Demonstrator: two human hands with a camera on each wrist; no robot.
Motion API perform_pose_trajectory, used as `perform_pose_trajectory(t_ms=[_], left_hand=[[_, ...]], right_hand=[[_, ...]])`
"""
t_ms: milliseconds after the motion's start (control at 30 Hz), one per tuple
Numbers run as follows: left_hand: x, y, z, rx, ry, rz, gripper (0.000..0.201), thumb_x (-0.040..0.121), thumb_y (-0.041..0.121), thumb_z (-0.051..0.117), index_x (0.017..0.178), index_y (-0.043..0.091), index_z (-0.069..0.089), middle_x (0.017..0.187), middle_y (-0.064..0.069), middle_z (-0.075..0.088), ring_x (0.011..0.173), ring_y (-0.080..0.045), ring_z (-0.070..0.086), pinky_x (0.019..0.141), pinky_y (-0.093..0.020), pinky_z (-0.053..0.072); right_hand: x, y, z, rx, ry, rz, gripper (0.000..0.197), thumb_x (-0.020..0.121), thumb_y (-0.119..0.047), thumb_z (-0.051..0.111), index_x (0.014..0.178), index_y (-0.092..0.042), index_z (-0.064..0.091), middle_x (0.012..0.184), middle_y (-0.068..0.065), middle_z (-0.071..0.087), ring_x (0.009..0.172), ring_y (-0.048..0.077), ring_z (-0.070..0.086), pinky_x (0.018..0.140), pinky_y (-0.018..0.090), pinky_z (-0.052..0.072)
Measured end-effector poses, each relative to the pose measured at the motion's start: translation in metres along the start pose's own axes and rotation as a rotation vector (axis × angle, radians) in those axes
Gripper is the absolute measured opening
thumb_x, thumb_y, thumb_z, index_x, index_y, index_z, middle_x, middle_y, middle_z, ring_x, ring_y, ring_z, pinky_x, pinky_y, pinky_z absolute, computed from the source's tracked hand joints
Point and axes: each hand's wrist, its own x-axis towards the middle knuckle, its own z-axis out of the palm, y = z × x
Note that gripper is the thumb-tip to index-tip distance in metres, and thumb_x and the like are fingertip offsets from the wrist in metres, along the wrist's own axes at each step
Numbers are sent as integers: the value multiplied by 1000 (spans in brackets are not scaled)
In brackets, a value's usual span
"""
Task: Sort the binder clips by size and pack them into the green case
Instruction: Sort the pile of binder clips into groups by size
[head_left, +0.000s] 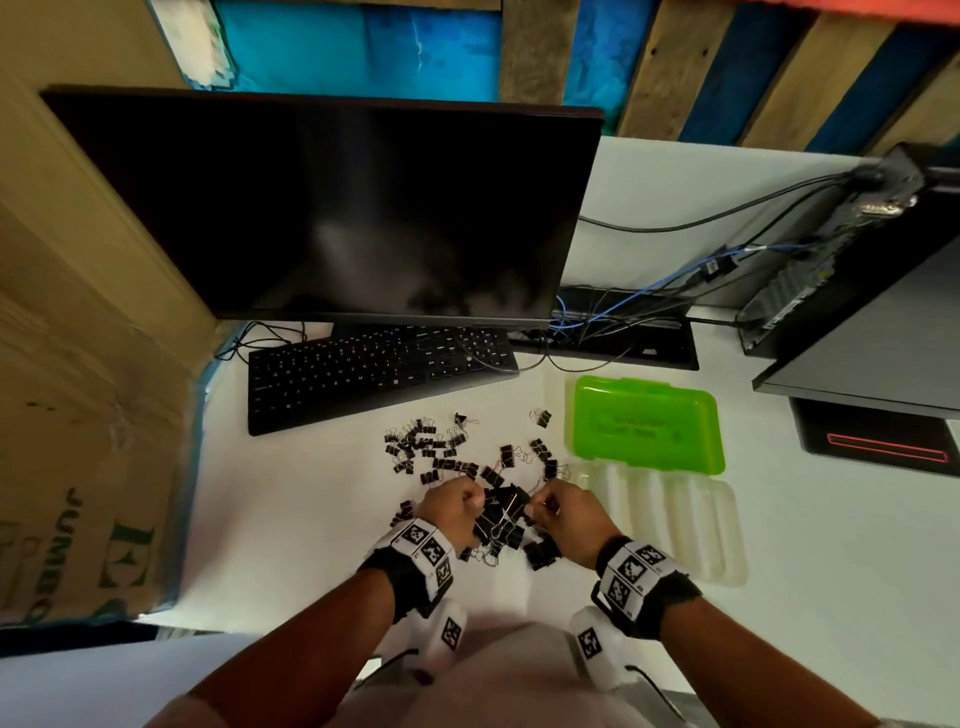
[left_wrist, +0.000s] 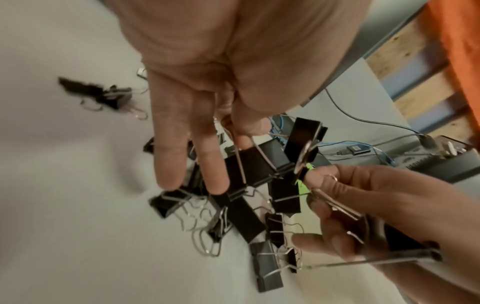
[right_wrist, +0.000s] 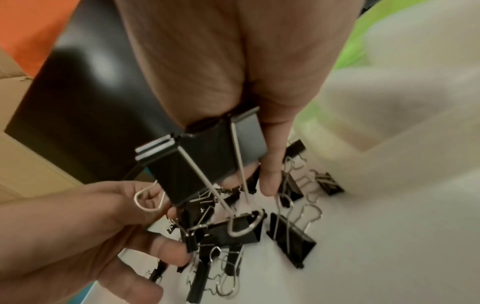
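Observation:
Small black binder clips (head_left: 423, 447) lie scattered on the white desk, with larger ones (head_left: 506, 527) heaped nearer me. Both hands work over the large heap. My left hand (head_left: 457, 504) pinches a wire handle (left_wrist: 241, 164) of a large clip (left_wrist: 259, 164) between thumb and forefinger, its other fingers (left_wrist: 171, 154) straight. My right hand (head_left: 558, 506) grips two large clips (right_wrist: 207, 160) stacked together, their handles hanging down. The left hand (right_wrist: 91, 222) touches a wire loop beside that stack. The green case (head_left: 644, 421) lies right of the clips, its clear ribbed half (head_left: 675, 525) folded out toward me.
A black keyboard (head_left: 374, 374) and a dark monitor (head_left: 332, 208) stand behind the clips. A cardboard box (head_left: 78, 415) walls off the left side. Cables (head_left: 597, 317) and a black computer (head_left: 857, 291) sit at the back right.

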Motion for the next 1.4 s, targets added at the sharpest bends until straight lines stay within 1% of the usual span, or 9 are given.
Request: perform_pose_trajectory(t_ms=[67,200,400,633,800,933,1000,1167,1400], left_hand=[[-1,3,4,-183,-33,-134,23,85,2,48,76,23,53,87,2,56,84,-29,68,59,-31,50],[0,9,11,-552,-97,-341,27,80,20,41,54,21,36,62,5,35,70,-25,52,65,-30,37],[-3,17,19,-780,-17,-349,26,89,15,39,64,17,42,67,-4,44,62,-30,60,65,-32,47],[-9,18,24,-735,-67,-260,29,93,6,36,68,19,42,50,5,43,49,-25,63,64,-29,47],[-14,19,19,-634,-11,-181,22,88,15,44,66,16,48,53,1,45,44,-25,57,58,-28,46],[-15,10,-2,-323,56,-39,24,85,16,44,62,20,50,49,4,42,52,-20,45,59,-26,34],[-12,2,-15,-192,114,25,25,87,12,44,67,24,53,63,3,47,57,-22,48,56,-25,35],[-22,-21,-44,23,348,227,22,93,4,46,76,17,50,72,3,53,62,-15,51,53,-22,39],[-53,-90,-85,98,612,13,21,88,1,49,77,18,50,83,-7,59,75,-24,53,66,-28,37]], right_hand=[[1,2,5,42,17,40,9,91,-26,56,86,-18,55,86,-1,63,80,16,57,70,23,40],[7,2,20,105,58,106,7,92,-24,54,89,-18,51,87,-1,59,82,17,54,72,22,36],[8,6,26,256,112,152,9,91,-25,54,83,-22,50,84,0,61,78,19,56,74,32,47],[5,8,15,387,162,171,10,89,-23,60,80,-21,55,88,9,69,84,26,64,81,39,51],[3,7,1,121,41,44,7,92,-24,55,87,-20,52,87,-2,61,82,16,57,71,23,42],[0,9,-12,15,32,-23,9,94,-19,52,85,-21,51,75,-17,54,70,6,53,55,6,35],[-1,8,-17,16,29,-47,8,94,-19,52,86,-19,53,76,-19,55,68,-2,53,56,6,37],[7,-20,-11,19,-4,-147,10,92,-27,55,90,-17,57,88,-3,67,79,12,61,72,26,49],[33,-103,60,-131,-237,-389,12,93,-28,53,94,-16,56,93,5,69,78,16,58,68,26,44]])
